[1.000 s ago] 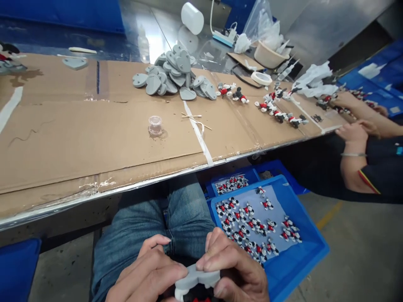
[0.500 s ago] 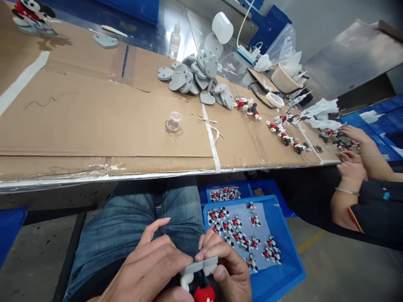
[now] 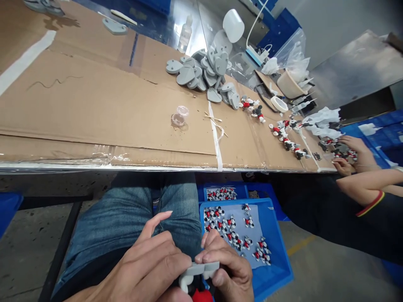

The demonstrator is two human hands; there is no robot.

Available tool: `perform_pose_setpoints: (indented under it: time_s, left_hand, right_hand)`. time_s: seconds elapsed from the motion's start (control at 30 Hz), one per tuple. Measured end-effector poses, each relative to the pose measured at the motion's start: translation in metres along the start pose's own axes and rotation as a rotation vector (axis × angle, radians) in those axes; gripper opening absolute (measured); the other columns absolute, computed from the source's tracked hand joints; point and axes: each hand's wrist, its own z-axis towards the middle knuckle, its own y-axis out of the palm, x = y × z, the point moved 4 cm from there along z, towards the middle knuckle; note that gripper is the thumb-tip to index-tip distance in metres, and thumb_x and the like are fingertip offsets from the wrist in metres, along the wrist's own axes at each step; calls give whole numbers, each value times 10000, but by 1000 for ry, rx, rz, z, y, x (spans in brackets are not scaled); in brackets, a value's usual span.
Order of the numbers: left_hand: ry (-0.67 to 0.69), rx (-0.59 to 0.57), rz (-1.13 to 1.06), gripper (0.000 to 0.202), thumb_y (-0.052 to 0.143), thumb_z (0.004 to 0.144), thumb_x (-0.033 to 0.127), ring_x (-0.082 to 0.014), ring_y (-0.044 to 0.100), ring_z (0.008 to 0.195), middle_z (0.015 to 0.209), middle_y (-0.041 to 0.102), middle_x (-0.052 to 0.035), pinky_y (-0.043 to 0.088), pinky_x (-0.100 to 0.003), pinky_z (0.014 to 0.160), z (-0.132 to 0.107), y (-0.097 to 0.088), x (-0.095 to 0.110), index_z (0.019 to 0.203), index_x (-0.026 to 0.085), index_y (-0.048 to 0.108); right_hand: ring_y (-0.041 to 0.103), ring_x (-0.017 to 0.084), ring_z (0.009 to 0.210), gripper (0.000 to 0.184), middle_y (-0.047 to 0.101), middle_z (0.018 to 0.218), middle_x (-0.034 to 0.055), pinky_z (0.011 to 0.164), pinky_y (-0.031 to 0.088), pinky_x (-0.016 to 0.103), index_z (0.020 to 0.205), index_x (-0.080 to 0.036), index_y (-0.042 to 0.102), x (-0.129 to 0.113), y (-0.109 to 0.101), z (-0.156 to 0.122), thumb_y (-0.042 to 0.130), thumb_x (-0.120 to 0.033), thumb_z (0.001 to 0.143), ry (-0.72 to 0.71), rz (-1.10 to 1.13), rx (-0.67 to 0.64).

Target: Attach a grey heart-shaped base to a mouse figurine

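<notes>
My left hand [image 3: 151, 268] and my right hand [image 3: 229, 264] are together over my lap, low in the view. Both are closed on a toy mouse figurine [image 3: 202, 295] in red, black and white. A flat grey base [image 3: 211, 266] lies against its white feet on the upper side, pressed by the fingertips of both hands. My left index finger sticks out away from it. The lower part of the figurine is cut off by the frame's bottom edge and partly hidden by my hands.
Grey heart-shaped bases [image 3: 185, 74] lie piled on the cardboard-covered table [image 3: 94, 113], near a small clear pot [image 3: 179, 117] and cotton swabs [image 3: 213, 117]. A blue bin [image 3: 277, 251] of figurines stands beside my right leg. At right, a co-worker's hand [image 3: 344, 166] is among figurines.
The view has shifted, so the table sits a little higher and the top-left figurine is mostly cut off. My grip stays the same. The co-worker's arms have moved.
</notes>
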Motion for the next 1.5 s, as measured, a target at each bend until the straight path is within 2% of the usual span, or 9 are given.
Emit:
perform_pose_setpoints:
  time_s: [0.2, 0.4, 0.57, 0.87, 1.13, 1.2, 1.37, 1.5]
  left_hand:
    - [-2, 74, -18, 201, 490, 1004, 320, -116, 664, 764, 785, 682, 10, 242, -427, 1213, 1, -4, 1, 981, 180, 633]
    - [5, 85, 5, 225, 483, 1008, 328, -114, 674, 796, 777, 673, 3, 228, -396, 1221, 1, -5, 2, 969, 166, 634]
    - [2, 90, 25, 237, 458, 1014, 351, -121, 668, 781, 754, 648, 13, 248, -413, 1218, -1, -5, 1, 972, 177, 614]
    - [61, 18, 5, 189, 454, 1022, 333, -91, 621, 766, 807, 627, 34, 52, -343, 1246, -6, 8, -7, 1054, 174, 551]
    - [75, -11, 14, 175, 522, 1000, 302, -85, 634, 793, 838, 643, 35, 27, -339, 1249, -3, 8, -9, 1104, 163, 545]
    - [48, 7, 23, 156, 526, 998, 292, -87, 641, 801, 832, 647, 32, 58, -342, 1250, -3, 7, -7, 1086, 168, 558]
    - [8, 90, 26, 224, 446, 1020, 343, -118, 671, 799, 777, 660, 14, 236, -398, 1223, 0, -2, -1, 1014, 183, 603]
    - [0, 111, 2, 209, 465, 1014, 312, -119, 680, 785, 769, 673, 12, 282, -414, 1205, 0, -4, 0, 1014, 185, 632]
  right_hand:
    - [563, 181, 637, 220, 734, 720, 42, 664, 462, 362, 974, -304, 786, 2, 0, -1, 671, -468, 882, 10, 0, 20]
    - [570, 171, 663, 209, 735, 734, 38, 694, 469, 351, 979, -292, 786, 3, 0, -3, 670, -444, 894, 22, 19, -3]
    - [574, 178, 656, 206, 739, 736, 46, 686, 471, 358, 978, -295, 790, 3, 1, -1, 673, -442, 893, 30, 13, 7]
    - [589, 173, 628, 205, 750, 726, 46, 668, 469, 346, 993, -311, 792, 5, 3, -3, 677, -447, 891, 24, 23, 21]
    - [596, 174, 649, 211, 749, 742, 46, 674, 467, 347, 998, -318, 790, 8, 0, -7, 668, -458, 896, 43, 16, 29]
    - [604, 179, 652, 206, 749, 744, 47, 675, 472, 353, 1006, -319, 787, 7, -1, -6, 664, -447, 901, 41, 0, 21]
    - [612, 179, 661, 212, 744, 756, 50, 682, 483, 357, 1027, -299, 778, 6, -2, -5, 648, -425, 916, 16, -27, -10]
    - [612, 173, 683, 207, 739, 770, 46, 697, 488, 351, 1021, -281, 775, 6, -2, -5, 645, -408, 923, -7, -50, -25]
